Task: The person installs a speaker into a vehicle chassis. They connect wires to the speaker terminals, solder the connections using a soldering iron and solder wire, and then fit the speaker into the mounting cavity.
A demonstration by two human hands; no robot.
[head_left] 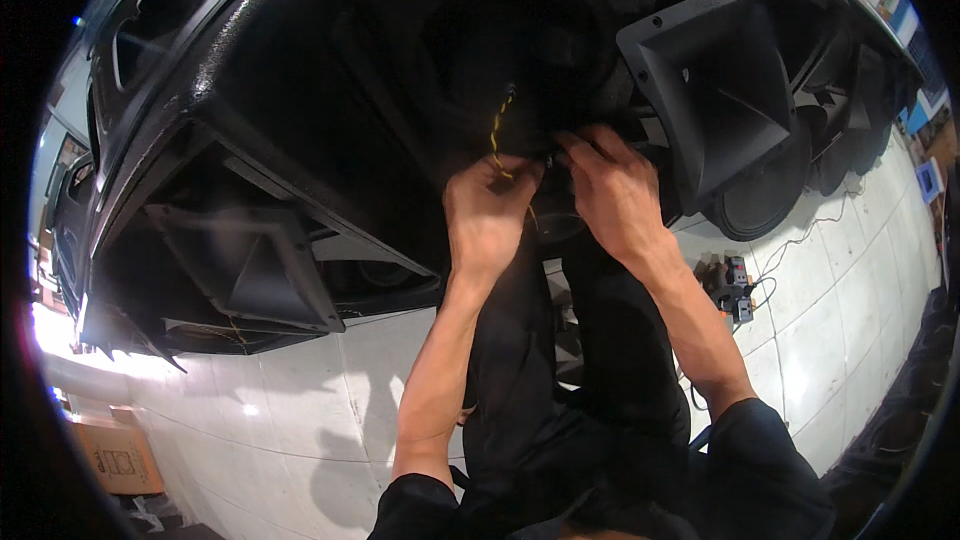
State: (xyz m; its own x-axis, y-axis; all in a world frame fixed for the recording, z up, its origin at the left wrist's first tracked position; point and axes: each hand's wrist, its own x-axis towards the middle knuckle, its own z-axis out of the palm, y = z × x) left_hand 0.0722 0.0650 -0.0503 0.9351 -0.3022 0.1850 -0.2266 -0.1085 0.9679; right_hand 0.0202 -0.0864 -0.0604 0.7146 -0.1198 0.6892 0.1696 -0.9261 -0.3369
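Note:
A yellow-and-black twisted wire [497, 127] hangs from the dark round opening [470, 45] of a large black speaker cabinet [300, 70]. My left hand [482, 215] is closed on the lower part of this wire, thumb and fingers pinched together. A thin loose strand shows just below its fingertips. Close beside it on the right, my right hand [615, 192] has its fingers bent together at the left hand's fingertips. What they hold is too dark and small to make out. Both hands are in front of the cabinet, above my knees.
A black horn [715, 95] stands to the right, with round speaker parts [765, 190] behind it. Another horn [262, 270] sits in the cabinet at left. A power strip [738, 290] with cables lies on the white tiled floor [810, 330]. A cardboard box [122, 455] is at lower left.

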